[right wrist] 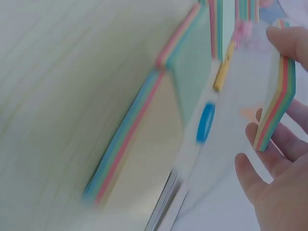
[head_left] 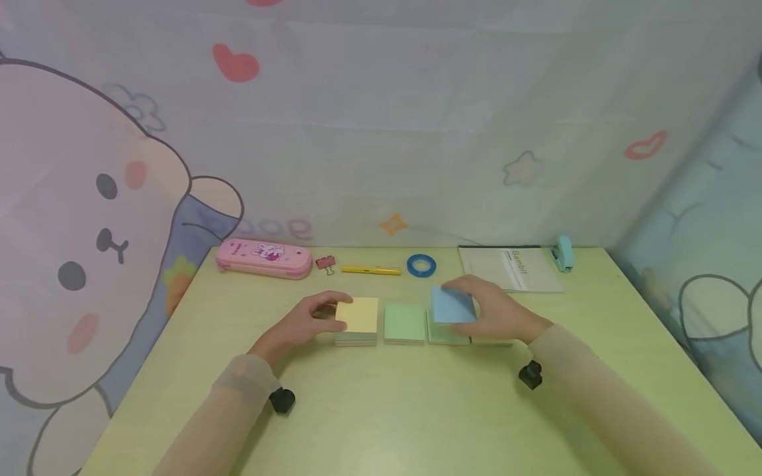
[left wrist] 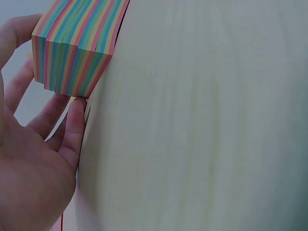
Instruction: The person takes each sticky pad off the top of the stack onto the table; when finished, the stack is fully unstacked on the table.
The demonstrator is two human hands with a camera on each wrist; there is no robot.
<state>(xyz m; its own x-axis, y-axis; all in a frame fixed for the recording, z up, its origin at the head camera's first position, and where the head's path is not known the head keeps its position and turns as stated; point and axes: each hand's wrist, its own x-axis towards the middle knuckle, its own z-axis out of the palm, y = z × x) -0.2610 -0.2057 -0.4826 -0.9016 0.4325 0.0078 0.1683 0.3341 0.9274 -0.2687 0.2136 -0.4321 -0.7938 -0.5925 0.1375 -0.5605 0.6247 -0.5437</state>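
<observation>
A tall stack of sticky note pads (head_left: pixel 356 316), yellow on top with striped sides, stands at the left end of a row on the table. My left hand (head_left: pixel 300 325) holds its left side, thumb at the front and fingers behind; the left wrist view shows the striped stack (left wrist: pixel 77 48) between them. My right hand (head_left: pixel 497 312) pinches a blue-topped sticky note pad (head_left: pixel 451 305), raised over a green pad (head_left: pixel 448 334). Another green pad (head_left: pixel 405 322) lies between that one and the stack. A cream-topped pad (right wrist: pixel 142 144) at the row's right end is mostly hidden under my right hand in the head view.
Along the back lie a pink pencil case (head_left: pixel 264 258), a red binder clip (head_left: pixel 325 263), a yellow pen (head_left: pixel 371 270), a roll of blue tape (head_left: pixel 421 266), a grey notebook (head_left: pixel 530 271) and a mint stapler (head_left: pixel 562 254). A printed curtain (head_left: pixel 369 132) hangs behind the table.
</observation>
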